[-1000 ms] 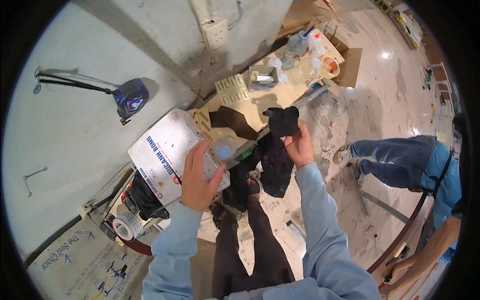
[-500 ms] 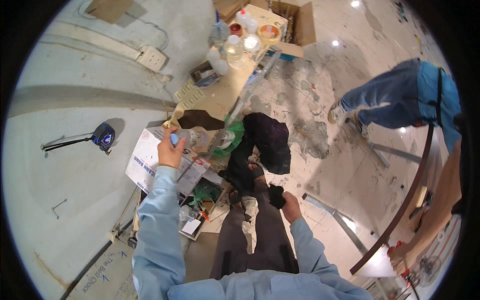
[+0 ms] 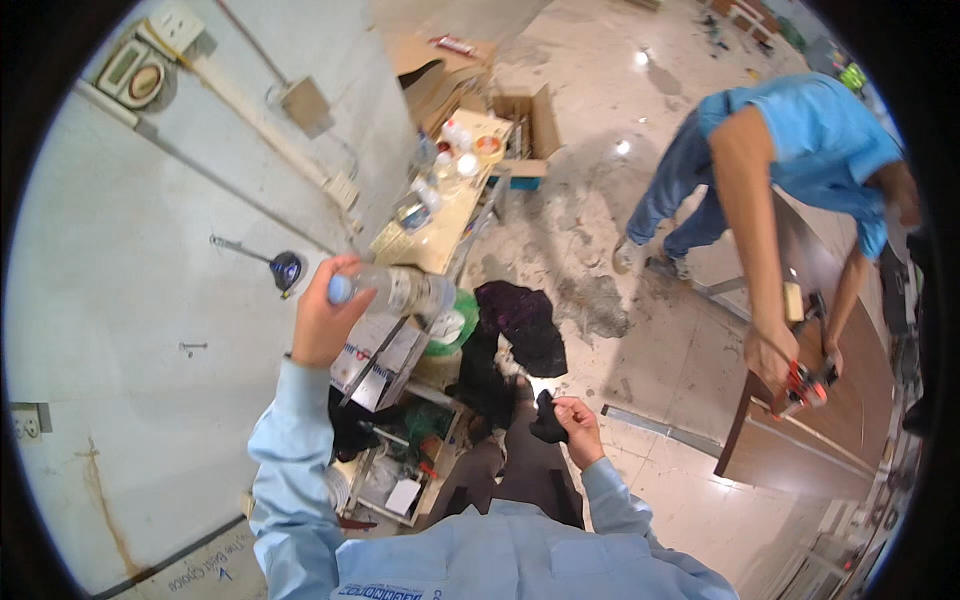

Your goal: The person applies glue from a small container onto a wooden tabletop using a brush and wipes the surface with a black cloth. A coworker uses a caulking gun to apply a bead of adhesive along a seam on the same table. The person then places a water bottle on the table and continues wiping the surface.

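You're gripping the clear bottle [image 3: 400, 288] in your left hand [image 3: 326, 322], fingers and thumb closing round the end w/ the pale-blue cap [image 3: 341, 289], so the body is sticking out to the right, lying nearly flat in the air; you're prob. holding it by that end b/c it's leaving the rest of the bottle uncovered. It's hanging at left, over the white box [image 3: 402, 346] in this view. Your right hand [image 3: 582, 432] is pinching a small black cloth [image 3: 547, 420] betw. thumb & fingers, prob. b/c soft fabric is only needing an edge caught. Far off, the bench [image 3: 440, 240] is running along the wall w/ containers [image 3: 456, 135] grouping at its far end, prob. so they're sitting up off the floor. Pose-wise, your left forearm is reaching up toward the far side, wrist approx. straight, hand raised; your right forearm is coming in from near right, hand angling left by your right leg [image 3: 530, 465], well apart from the left. At right, a co-worker's hands [image 3: 772, 352] are working a red tool [image 3: 805, 388] at the brown board [image 3: 780, 460].
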### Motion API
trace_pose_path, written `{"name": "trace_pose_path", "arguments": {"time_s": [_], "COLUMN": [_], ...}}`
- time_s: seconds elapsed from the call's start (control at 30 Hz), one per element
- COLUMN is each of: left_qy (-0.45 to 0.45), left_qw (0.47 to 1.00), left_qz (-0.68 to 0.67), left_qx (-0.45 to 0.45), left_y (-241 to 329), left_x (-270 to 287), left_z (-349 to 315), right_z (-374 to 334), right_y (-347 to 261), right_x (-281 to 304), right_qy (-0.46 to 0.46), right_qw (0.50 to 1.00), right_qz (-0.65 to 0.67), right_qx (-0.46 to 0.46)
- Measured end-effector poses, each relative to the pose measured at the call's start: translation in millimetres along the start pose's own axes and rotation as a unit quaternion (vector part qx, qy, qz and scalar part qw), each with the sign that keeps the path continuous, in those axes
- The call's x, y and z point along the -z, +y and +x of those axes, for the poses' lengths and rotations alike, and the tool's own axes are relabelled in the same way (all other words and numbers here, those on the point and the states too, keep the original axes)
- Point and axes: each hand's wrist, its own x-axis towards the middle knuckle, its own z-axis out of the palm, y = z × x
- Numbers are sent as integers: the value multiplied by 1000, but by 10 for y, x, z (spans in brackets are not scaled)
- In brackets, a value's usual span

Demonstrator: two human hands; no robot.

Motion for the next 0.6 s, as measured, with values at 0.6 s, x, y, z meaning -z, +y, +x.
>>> {"name": "trace_pose_path", "arguments": {"time_s": [0.6], "left_qy": [-380], "left_qw": [918], "left_qz": [-99], "left_qx": [-51], "left_y": [2901], "left_x": [-2576], "left_z": [-1684], "right_z": [-2467], "right_y": [-1324], "right_x": [1585], "right_qy": [-87], "right_qw": [986], "right_qz": [-9], "right_qx": [139]}}
